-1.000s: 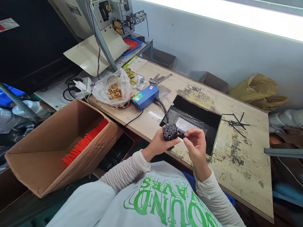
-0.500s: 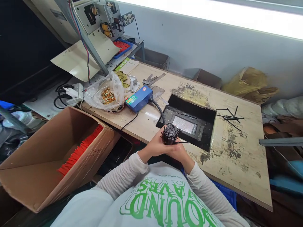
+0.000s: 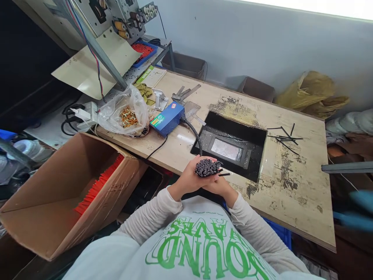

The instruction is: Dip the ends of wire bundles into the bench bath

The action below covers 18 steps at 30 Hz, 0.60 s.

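Observation:
Both my hands hold a thick bundle of cut black wires upright in front of my chest, over the table's near edge. The bundle's packed ends face up at me. My left hand is wrapped round its left and near side. My right hand closes on it from the right and below, with its fingers partly hidden. A couple of black pieces stick out sideways to the right. Just beyond the hands lies a dark recess in the tabletop, with a grey-framed shiny plate inside.
Loose black wires lie on the wooden table at right. Left of the recess sit a blue box with a black hose and a plastic bag of small parts. A carton holding red wires stands at left.
The bundle has tilted and shifted slightly left, showing a wider face of ends. My hands have moved a little with it. The view has shifted slightly.

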Each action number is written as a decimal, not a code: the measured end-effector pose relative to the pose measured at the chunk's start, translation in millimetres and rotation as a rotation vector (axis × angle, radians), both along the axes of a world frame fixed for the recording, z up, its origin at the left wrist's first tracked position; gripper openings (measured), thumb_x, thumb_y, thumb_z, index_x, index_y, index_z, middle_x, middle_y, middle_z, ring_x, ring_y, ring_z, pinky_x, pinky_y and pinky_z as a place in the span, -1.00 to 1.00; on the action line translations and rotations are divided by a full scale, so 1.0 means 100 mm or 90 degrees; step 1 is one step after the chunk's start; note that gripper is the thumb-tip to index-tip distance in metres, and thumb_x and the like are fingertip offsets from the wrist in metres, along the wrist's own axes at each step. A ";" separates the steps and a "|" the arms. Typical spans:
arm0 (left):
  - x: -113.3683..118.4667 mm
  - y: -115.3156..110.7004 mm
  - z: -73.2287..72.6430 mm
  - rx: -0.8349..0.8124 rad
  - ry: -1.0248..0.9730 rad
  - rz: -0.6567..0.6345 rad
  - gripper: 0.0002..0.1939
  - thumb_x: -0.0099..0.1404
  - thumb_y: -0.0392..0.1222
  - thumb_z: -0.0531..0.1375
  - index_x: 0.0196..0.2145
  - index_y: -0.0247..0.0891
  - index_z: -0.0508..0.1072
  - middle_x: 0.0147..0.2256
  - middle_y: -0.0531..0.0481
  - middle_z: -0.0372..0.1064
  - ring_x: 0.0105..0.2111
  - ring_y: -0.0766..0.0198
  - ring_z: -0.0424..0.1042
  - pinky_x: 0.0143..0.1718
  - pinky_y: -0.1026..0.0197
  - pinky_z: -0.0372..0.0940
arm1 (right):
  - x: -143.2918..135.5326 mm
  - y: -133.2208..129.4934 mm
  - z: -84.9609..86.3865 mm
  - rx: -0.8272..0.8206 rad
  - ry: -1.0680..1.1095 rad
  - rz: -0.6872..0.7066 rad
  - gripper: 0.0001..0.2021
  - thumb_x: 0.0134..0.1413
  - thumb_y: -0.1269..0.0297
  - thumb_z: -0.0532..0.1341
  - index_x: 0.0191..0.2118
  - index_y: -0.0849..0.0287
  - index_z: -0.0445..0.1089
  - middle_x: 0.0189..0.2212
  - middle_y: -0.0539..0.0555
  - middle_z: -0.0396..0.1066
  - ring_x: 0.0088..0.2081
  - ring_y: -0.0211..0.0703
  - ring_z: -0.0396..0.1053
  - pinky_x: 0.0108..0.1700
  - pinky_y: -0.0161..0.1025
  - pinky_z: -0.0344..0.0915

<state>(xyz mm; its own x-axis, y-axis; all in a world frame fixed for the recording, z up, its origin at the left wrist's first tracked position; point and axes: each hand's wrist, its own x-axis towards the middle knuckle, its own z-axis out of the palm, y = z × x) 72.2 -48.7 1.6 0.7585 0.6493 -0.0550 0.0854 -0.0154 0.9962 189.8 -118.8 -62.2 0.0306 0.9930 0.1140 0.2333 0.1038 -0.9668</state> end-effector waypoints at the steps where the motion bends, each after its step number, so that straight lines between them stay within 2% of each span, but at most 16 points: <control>1: 0.00 0.00 0.00 0.001 0.000 0.005 -0.67 0.07 -0.17 0.35 -0.18 -0.28 0.49 -0.06 -0.19 0.46 -0.03 0.08 0.42 0.20 -0.08 0.11 | 0.00 0.01 0.02 0.005 0.002 -0.001 -0.81 -0.10 0.33 0.23 -0.26 0.14 0.39 -0.25 0.12 0.50 -0.24 -0.02 0.43 -0.10 -0.06 0.44; 7: 0.04 -0.05 -0.03 0.001 -0.002 0.040 -0.67 0.04 -0.13 0.39 -0.23 -0.26 0.50 -0.08 -0.16 0.48 -0.04 0.08 0.44 0.25 -0.11 0.02 | 0.03 0.01 0.04 -0.026 -0.037 0.007 -0.79 -0.07 0.29 0.29 -0.23 0.14 0.42 -0.23 0.13 0.51 -0.20 0.02 0.45 -0.06 -0.04 0.44; 10: 0.05 -0.04 -0.03 0.002 0.012 0.057 -0.61 -0.05 -0.11 0.45 -0.25 -0.25 0.52 -0.10 -0.14 0.51 -0.05 0.07 0.45 0.31 -0.13 -0.13 | 0.06 0.01 0.00 -0.006 -0.034 0.024 -0.74 -0.05 0.27 0.29 -0.17 0.13 0.45 -0.16 0.13 0.50 -0.11 0.06 0.44 0.03 0.00 0.40; 13: 0.04 0.01 -0.03 -0.006 0.017 0.038 -0.53 -0.13 -0.09 0.49 -0.24 -0.25 0.54 -0.11 -0.13 0.53 -0.04 0.04 0.46 0.34 -0.14 -0.25 | 0.08 0.00 -0.04 -0.006 -0.018 0.031 -0.75 -0.08 0.31 0.29 -0.19 0.12 0.48 -0.16 0.11 0.52 -0.09 0.06 0.44 0.05 0.02 0.39; 18: -0.01 0.10 -0.02 -0.025 -0.009 -0.031 -0.46 -0.13 -0.02 0.48 -0.17 -0.25 0.55 -0.12 -0.12 0.54 -0.03 0.01 0.45 0.32 -0.11 -0.14 | 0.08 0.00 -0.08 -0.035 -0.037 0.038 -0.68 -0.15 0.41 0.23 -0.18 0.09 0.49 -0.19 0.05 0.54 -0.19 0.03 0.45 -0.03 0.02 0.44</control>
<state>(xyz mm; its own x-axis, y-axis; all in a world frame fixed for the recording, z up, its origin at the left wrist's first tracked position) 71.6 -38.7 -0.8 0.7900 0.6093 -0.0683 0.0712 0.0195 0.9973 197.5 -119.1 -69.9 -0.0347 0.9977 0.0586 0.2848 0.0661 -0.9563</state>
